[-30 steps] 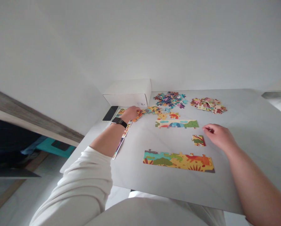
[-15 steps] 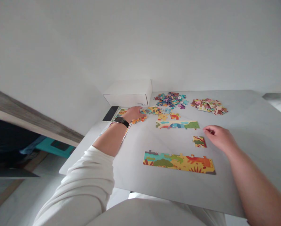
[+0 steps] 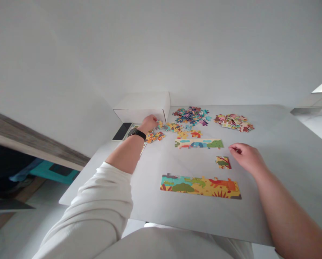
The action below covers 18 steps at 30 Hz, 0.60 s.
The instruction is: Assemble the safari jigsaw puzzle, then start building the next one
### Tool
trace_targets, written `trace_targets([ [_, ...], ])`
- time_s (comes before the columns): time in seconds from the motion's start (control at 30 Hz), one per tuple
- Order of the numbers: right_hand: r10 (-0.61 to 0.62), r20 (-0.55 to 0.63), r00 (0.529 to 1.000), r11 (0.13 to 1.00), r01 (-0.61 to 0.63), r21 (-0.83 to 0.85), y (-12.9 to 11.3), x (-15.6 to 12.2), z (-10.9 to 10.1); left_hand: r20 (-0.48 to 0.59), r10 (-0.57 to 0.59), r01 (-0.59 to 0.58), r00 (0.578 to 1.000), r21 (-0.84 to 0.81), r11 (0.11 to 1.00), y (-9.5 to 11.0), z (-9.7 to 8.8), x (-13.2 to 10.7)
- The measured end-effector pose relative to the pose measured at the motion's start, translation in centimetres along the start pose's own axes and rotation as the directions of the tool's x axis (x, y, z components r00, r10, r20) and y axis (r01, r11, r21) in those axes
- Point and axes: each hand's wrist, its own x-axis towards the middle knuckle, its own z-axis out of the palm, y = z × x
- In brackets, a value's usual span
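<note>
Grey bench [image 3: 271, 144] is carrying loose pieces [image 3: 171, 126] beside the box [image 3: 142, 106], where the left hand [image 3: 149, 121] is picking, best lifting one cleanly; right hand [image 3: 244, 156] is resting well off; I cannot tell either grip.

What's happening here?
A person's left hand reaches into loose jigsaw pieces by the white box; the right hand rests beside a small joined section. A long assembled strip lies nearest, a shorter strip beyond it, and a bluish pile and a pinkish pile sit farther back.
</note>
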Motion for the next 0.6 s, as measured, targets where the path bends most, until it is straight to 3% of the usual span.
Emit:
trace_targets([
  [0.13, 0.004, 0.014, 1.0, 1.0, -0.004, -0.009, -0.1, 0.0, 0.0, -0.126, -0.077, 0.041, 0.989, -0.265, 0.963, 0.7, -1.5, -1.2],
  [0.23, 0.004, 0.018, 1.0, 1.0, -0.004, -0.014, -0.3, 0.0, -0.1, -0.075, -0.171, 0.098, 0.982, -0.571, 0.815, 1.2, -2.5, -3.1],
  [0.3, 0.0, 0.018, 1.0, 1.0, 0.0, -0.009, -0.3, 0.0, -0.1, 0.004, -0.157, 0.113, 0.988, -0.711, 0.694, 1.4, -3.1, -5.1],
  [0.43, -0.009, 0.008, 1.0, 1.0, 0.009, -0.005, -0.2, 0.1, 0.1, 0.115, -0.065, 0.132, 0.991, -0.827, 0.546, 2.1, -3.7, -9.5],
  [0.6, 0.0, -0.01, 1.0, 1.0, 0.0, -0.019, -0.5, 0.2, 0.0, 0.137, 0.022, 0.111, 0.99, -0.879, 0.464, 3.7, -3.2, -14.4],
])
